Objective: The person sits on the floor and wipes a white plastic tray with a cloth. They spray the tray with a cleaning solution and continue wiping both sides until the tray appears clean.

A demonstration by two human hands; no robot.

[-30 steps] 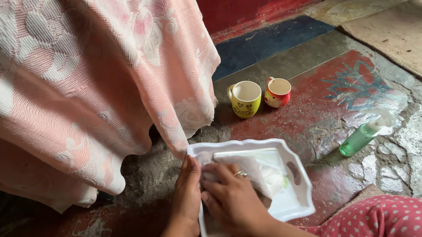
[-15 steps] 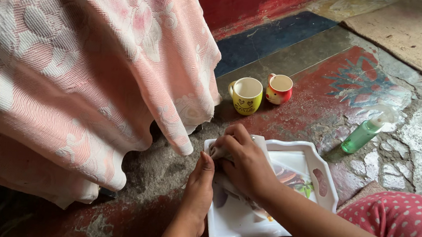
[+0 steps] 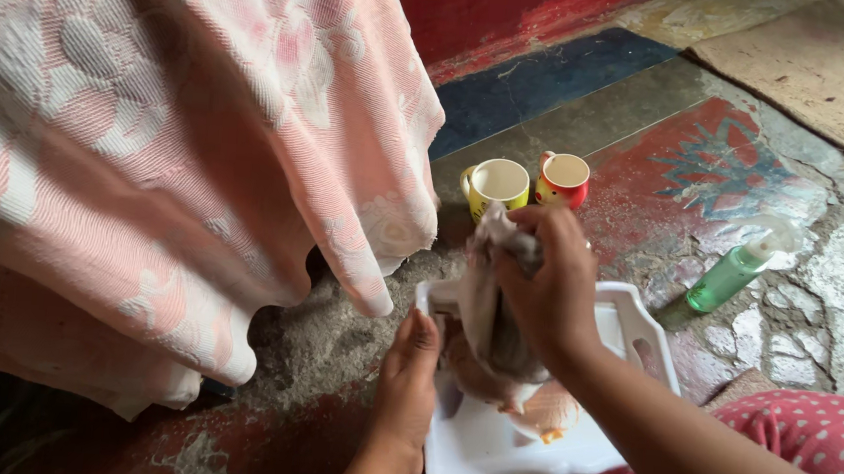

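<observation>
A white rectangular tray with scalloped edges lies on the floor in front of me. My left hand grips its left rim. My right hand is raised above the tray and is closed on a crumpled white cloth, which hangs down to the tray's surface. A coloured picture on the tray shows a little under the cloth.
A yellow mug and a red-and-white mug stand on the floor behind the tray. A green spray bottle lies to the right. A pink patterned cloth drapes down at the left. My knee in red dotted fabric is at the lower right.
My right hand pushed the cloth from the tray's near side to its far corner, then lifted it up off the tray. The tray shifted slightly right. My left hand kept its hold.
</observation>
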